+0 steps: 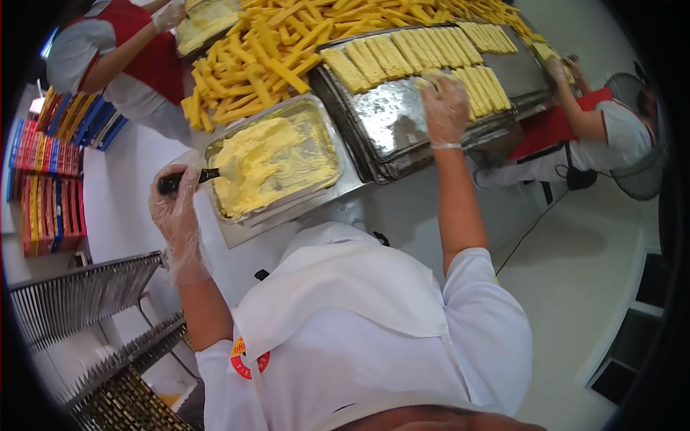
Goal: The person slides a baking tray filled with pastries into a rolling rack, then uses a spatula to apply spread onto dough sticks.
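Observation:
My gloved left hand (176, 194) is closed around the black handle of a spatula (208, 174). The tip of its blade reaches over the left rim of a metal pan (332, 129), which holds a soft yellow spread (251, 154). Over a dark baking tray (388, 129), my gloved right hand (444, 108) has its fingers bent around a pale yellow, spread-coated stick (424, 82), mostly hidden by the glove. Rows of coated sticks (402, 54) lie side by side on that tray, close to my right fingers.
Plain yellow sticks (251, 65) are heaped behind the pan. One co-worker (129, 57) stands at the left beside another spread pan (205, 29); a second co-worker (575, 129) is at the right. Metal racks (86, 291), colourful crates (54, 144) and a fan (636, 161) stand around.

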Tool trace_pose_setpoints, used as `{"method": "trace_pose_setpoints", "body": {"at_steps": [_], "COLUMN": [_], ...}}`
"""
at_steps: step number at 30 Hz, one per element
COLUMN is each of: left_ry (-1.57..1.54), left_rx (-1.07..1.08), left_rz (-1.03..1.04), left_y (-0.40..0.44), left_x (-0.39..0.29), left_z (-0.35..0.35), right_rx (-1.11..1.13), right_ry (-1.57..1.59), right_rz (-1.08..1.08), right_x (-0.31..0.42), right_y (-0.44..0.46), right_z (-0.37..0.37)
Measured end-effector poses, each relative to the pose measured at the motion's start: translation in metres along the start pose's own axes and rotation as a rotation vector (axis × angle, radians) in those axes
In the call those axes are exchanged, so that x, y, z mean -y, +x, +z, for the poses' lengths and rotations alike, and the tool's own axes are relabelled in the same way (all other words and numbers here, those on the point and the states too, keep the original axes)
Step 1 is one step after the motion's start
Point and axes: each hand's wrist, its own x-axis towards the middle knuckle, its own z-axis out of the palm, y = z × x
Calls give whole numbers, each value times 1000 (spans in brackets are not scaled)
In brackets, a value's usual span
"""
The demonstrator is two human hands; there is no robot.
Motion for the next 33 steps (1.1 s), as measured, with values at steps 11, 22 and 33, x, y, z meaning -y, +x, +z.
{"method": "trace_pose_setpoints", "body": {"at_steps": [11, 22, 33], "left_ry": [739, 221, 516], "left_rx": [825, 383, 283], "left_rz": [304, 41, 567], "left_y": [-2, 28, 12], "left_x": [8, 37, 36], "left_z": [16, 15, 38], "right_rx": [841, 716, 1042], "right_ry": [-174, 512, 1037], "right_rz": [-261, 77, 590], "right_x": [155, 184, 161], "right_y": [-2, -14, -94], "right_z": [156, 76, 50]}}
